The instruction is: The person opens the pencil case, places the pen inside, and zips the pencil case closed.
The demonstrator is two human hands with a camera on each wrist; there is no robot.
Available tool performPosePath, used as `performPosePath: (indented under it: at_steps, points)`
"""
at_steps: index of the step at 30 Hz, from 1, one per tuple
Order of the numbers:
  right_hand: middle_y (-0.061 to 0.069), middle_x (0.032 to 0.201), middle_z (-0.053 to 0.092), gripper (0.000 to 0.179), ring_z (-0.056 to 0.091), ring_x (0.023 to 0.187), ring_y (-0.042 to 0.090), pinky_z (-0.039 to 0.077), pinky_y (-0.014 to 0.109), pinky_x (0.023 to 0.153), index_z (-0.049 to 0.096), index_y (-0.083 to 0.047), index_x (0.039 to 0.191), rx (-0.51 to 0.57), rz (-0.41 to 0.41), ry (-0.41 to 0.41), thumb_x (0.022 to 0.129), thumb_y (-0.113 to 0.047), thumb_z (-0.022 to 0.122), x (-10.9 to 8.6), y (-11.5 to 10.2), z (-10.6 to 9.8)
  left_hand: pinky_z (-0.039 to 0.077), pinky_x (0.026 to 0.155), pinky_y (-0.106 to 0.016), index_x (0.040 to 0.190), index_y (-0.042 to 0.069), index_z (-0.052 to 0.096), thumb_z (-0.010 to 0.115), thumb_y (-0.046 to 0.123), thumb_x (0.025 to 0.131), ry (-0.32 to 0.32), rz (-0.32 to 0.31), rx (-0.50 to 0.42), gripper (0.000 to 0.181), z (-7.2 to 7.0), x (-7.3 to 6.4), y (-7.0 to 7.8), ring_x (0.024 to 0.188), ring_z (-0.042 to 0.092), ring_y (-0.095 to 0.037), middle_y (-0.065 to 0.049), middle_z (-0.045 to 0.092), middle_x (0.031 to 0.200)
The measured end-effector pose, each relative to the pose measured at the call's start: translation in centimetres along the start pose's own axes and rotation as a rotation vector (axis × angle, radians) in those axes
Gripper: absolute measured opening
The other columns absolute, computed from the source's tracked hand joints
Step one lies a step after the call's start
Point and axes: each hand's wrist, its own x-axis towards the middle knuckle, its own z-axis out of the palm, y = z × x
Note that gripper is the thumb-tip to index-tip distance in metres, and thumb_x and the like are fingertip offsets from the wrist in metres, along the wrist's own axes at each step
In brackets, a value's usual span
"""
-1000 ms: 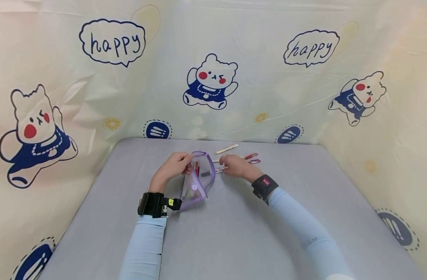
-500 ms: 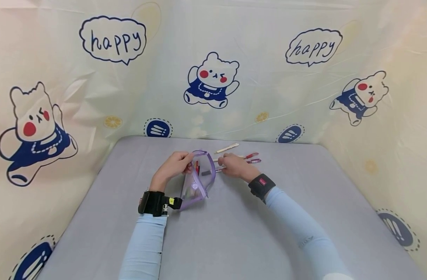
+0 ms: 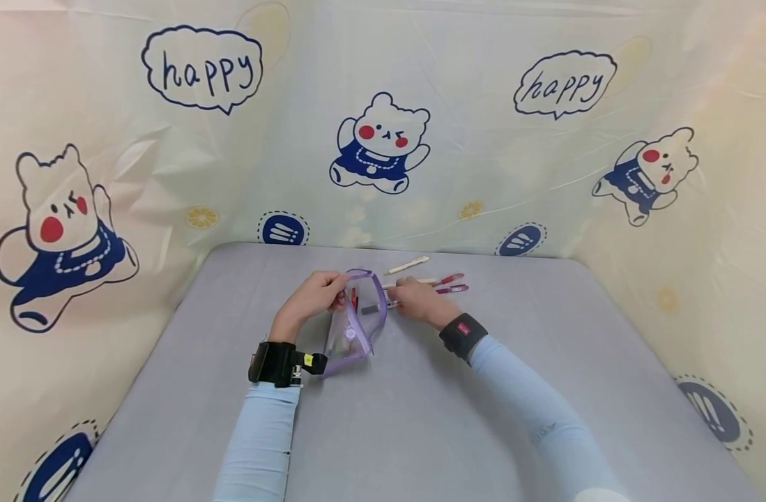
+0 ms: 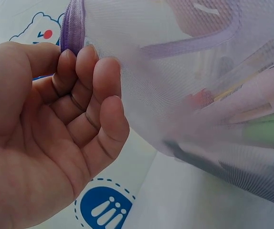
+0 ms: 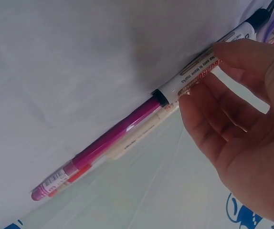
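Note:
My left hand pinches the purple zipped edge of a translucent mesh pencil case, holding its mouth raised. Several pens show through the mesh, among them a pale pink one and a green one. Just right of the opening, my right hand grips a white whiteboard marker between thumb and fingers. Its dark end overlaps the case's mouth in the head view. Beyond the marker's other end lie a purple pen and a cream pen.
On the grey table, another cream pen lies farther back. A red-tipped pen lies right of my right hand. A printed cloth hangs behind the table and along both sides.
My right hand and forearm have shifted slightly left toward the pencil case, covering more of the marker. My left hand and the case hold nearly the same place.

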Motion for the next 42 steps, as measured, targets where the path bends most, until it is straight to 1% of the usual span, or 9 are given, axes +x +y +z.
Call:
performPosePath:
  at_steps: [8, 15, 19, 24, 28, 30, 33, 37, 42]
  points:
    - [0.01, 0.098, 0.067, 0.01, 0.061, 0.094, 0.029, 0.051, 0.037, 0.074, 0.07, -0.013, 0.101, -0.086, 0.012, 0.003, 0.093, -0.011, 0.064, 0.3, -0.5, 0.2, 0.051, 0.067, -0.037, 0.079, 0.003, 0.056, 0.045, 0.03, 0.105, 0.004, -0.006, -0.005, 0.039, -0.1, -0.1, 0.2, 0.065, 0.058, -0.017, -0.004, 0.058, 0.073]
    - [0.01, 0.096, 0.067, 0.01, 0.061, 0.092, 0.029, 0.051, 0.037, 0.074, 0.07, -0.011, 0.099, -0.084, 0.0, 0.011, 0.093, -0.008, 0.063, 0.2, -0.7, -0.1, 0.051, 0.067, -0.038, 0.079, 0.003, 0.056, 0.045, 0.027, 0.105, 0.01, -0.007, 0.004, 0.037, -0.1, -0.1, 0.1, 0.064, 0.057, -0.017, -0.004, 0.057, 0.072]
    - [0.009, 0.093, 0.065, 0.009, 0.061, 0.089, 0.028, 0.05, 0.036, 0.071, 0.069, -0.01, 0.099, -0.086, 0.011, 0.008, 0.094, -0.008, 0.062, -0.1, -0.7, -0.3, 0.051, 0.068, -0.039, 0.079, 0.003, 0.056, 0.045, 0.026, 0.105, 0.008, -0.011, 0.003, 0.037, -0.1, -0.1, 0.0, 0.065, 0.058, -0.019, -0.004, 0.058, 0.072]
    - [0.007, 0.089, 0.063, 0.01, 0.061, 0.083, 0.025, 0.049, 0.033, 0.064, 0.069, -0.011, 0.1, -0.09, 0.058, 0.001, 0.094, -0.007, 0.062, -0.3, -0.6, -0.7, 0.051, 0.068, -0.037, 0.079, 0.003, 0.056, 0.045, 0.027, 0.106, 0.009, -0.009, 0.004, 0.038, -0.2, -0.2, 0.1, 0.068, 0.059, -0.021, -0.004, 0.058, 0.073]
    - [0.006, 0.09, 0.062, 0.016, 0.06, 0.082, 0.023, 0.047, 0.031, 0.062, 0.069, -0.011, 0.107, -0.088, 0.114, -0.021, 0.093, -0.008, 0.062, -0.3, -0.3, -0.9, 0.052, 0.071, -0.044, 0.079, 0.003, 0.057, 0.045, 0.027, 0.106, 0.011, -0.012, 0.005, 0.037, -0.1, -0.2, 0.2, 0.068, 0.06, -0.023, -0.004, 0.058, 0.073]
    - [0.005, 0.09, 0.062, 0.018, 0.06, 0.083, 0.023, 0.047, 0.031, 0.061, 0.068, -0.012, 0.11, -0.089, 0.142, -0.031, 0.093, -0.008, 0.061, -0.4, -0.1, -1.0, 0.052, 0.071, -0.044, 0.079, 0.003, 0.057, 0.045, 0.026, 0.106, 0.01, -0.01, 0.008, 0.037, -0.1, -0.1, 0.2, 0.068, 0.06, -0.023, -0.004, 0.058, 0.073]
    - [0.005, 0.09, 0.062, 0.018, 0.06, 0.085, 0.024, 0.047, 0.033, 0.06, 0.066, -0.012, 0.109, -0.079, 0.171, -0.033, 0.092, -0.006, 0.06, -0.6, 0.4, -1.2, 0.052, 0.068, -0.039, 0.078, 0.003, 0.056, 0.045, 0.027, 0.105, 0.008, -0.008, 0.004, 0.037, 0.0, -0.1, 0.2, 0.066, 0.059, -0.021, -0.004, 0.057, 0.072]
    - [0.006, 0.091, 0.062, 0.019, 0.061, 0.086, 0.025, 0.047, 0.035, 0.059, 0.065, -0.011, 0.106, -0.074, 0.188, -0.035, 0.09, -0.004, 0.059, -1.0, 0.8, -2.0, 0.05, 0.066, -0.035, 0.078, 0.003, 0.056, 0.045, 0.028, 0.105, 0.007, -0.006, 0.003, 0.038, 0.0, -0.1, 0.1, 0.065, 0.057, -0.018, -0.004, 0.057, 0.072]
    - [0.006, 0.092, 0.063, 0.019, 0.06, 0.082, 0.022, 0.045, 0.034, 0.057, 0.065, -0.011, 0.108, -0.067, 0.222, -0.056, 0.092, -0.006, 0.059, -1.5, 1.1, -2.8, 0.051, 0.067, -0.035, 0.079, 0.003, 0.056, 0.045, 0.029, 0.106, 0.004, -0.007, 0.012, 0.038, -0.1, -0.1, 0.2, 0.066, 0.058, -0.017, -0.004, 0.057, 0.073]
